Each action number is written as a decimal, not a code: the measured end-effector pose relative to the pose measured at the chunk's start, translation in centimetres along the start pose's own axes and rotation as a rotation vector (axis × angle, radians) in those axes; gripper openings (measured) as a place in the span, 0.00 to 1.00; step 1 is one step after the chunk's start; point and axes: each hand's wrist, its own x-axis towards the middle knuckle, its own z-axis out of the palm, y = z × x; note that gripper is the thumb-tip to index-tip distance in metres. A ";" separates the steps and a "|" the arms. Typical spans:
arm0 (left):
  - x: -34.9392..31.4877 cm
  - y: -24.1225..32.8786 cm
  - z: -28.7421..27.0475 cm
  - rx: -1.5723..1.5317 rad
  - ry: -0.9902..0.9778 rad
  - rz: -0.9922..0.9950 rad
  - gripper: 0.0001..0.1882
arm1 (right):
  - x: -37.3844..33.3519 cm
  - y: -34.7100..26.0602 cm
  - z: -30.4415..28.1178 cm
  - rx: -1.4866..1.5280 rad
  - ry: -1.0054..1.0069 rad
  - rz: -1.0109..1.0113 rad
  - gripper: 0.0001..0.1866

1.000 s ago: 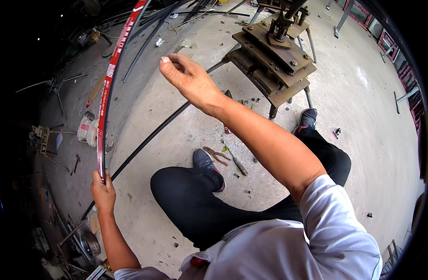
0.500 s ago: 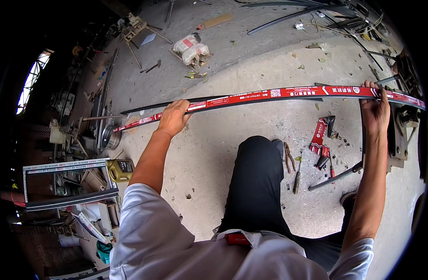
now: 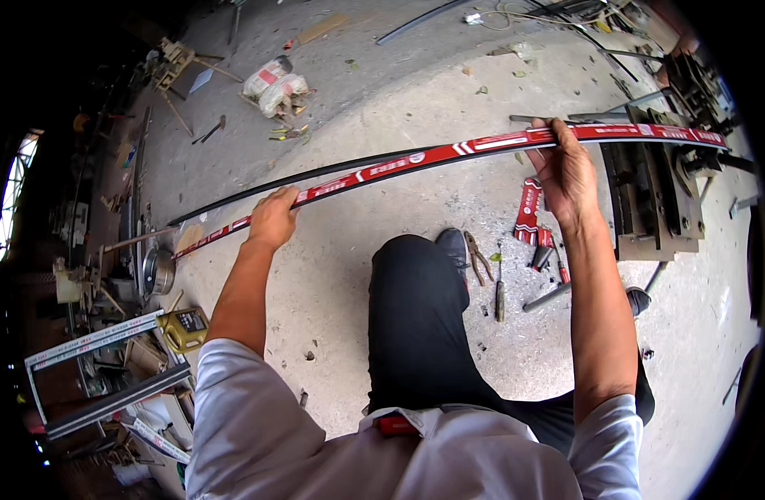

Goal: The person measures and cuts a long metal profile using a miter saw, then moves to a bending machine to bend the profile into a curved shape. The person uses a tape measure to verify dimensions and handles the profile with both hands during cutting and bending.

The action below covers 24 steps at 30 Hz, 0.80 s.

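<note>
A long, thin, dark metal profile (image 3: 432, 158) covered with red printed film stretches across the view, sloping up from left to right. Toward its left part, my left hand (image 3: 274, 218) is closed round it. Farther right, my right hand (image 3: 567, 177) grips it between thumb and fingers, palm toward me. The right end of the profile lies over or just above a dark metal machine (image 3: 656, 200); contact cannot be made out. Its left end reaches a round metal tin (image 3: 159, 272). A second dark bar (image 3: 290, 179) runs behind the profile.
Pliers (image 3: 479, 258), a screwdriver (image 3: 500, 292) and red packaging (image 3: 528, 212) lie on the floor beside my knee. At left stand a yellow jug (image 3: 185, 330) and a white-and-black frame (image 3: 90, 340). Farther off are bags (image 3: 275, 86) and a wooden stand (image 3: 175, 65).
The view has swung right, bringing more of the machine into sight. My hands are closer together on the profile, and its right end now shows over the machine.
</note>
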 end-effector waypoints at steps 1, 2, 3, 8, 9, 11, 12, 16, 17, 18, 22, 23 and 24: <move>-0.8 -1.0 0.7 0.036 -0.002 -0.070 0.11 | 0.3 -0.9 -0.4 -0.036 0.064 -0.025 0.11; -1.7 -2.5 1.2 0.054 -0.040 -0.139 0.10 | 0.4 -1.4 -0.7 -0.063 0.123 -0.043 0.11; -2.9 -4.5 2.0 0.084 -0.044 -0.184 0.09 | 0.4 -1.6 -1.0 -0.091 0.159 -0.046 0.11; -2.4 -1.9 3.3 0.027 -0.067 -0.152 0.09 | -1.2 2.6 -3.6 -0.148 0.240 0.080 0.17; -1.4 0.3 3.4 -0.057 -0.112 -0.127 0.09 | -1.8 3.8 -3.8 -0.133 0.267 0.101 0.17; -0.6 4.0 3.5 -0.144 -0.156 -0.062 0.09 | -3.1 6.1 -4.2 -0.104 0.286 0.148 0.18; -0.4 5.4 3.8 -0.153 -0.152 -0.016 0.09 | -3.5 6.7 -4.7 -0.094 0.285 0.169 0.18; 0.5 5.5 5.9 -0.107 -0.189 0.085 0.11 | -3.4 7.9 -7.8 -0.175 0.274 0.197 0.20; 0.4 5.2 6.1 -0.098 -0.190 0.080 0.11 | -3.3 7.5 -8.1 -0.163 0.314 0.155 0.20; 0.4 4.9 6.4 -0.092 -0.186 0.066 0.11 | -3.1 6.9 -8.6 -0.152 0.354 0.113 0.19; 0.5 2.9 7.7 -0.039 -0.156 0.040 0.11 | -2.2 4.9 -11.9 -0.162 0.457 -0.005 0.22; 0.6 2.4 8.0 -0.025 -0.145 0.031 0.11 | -2.0 4.6 -12.5 -0.168 0.474 -0.021 0.22; 0.8 2.0 8.3 -0.010 -0.134 0.021 0.11 | -1.8 4.6 -13.0 -0.168 0.489 -0.006 0.22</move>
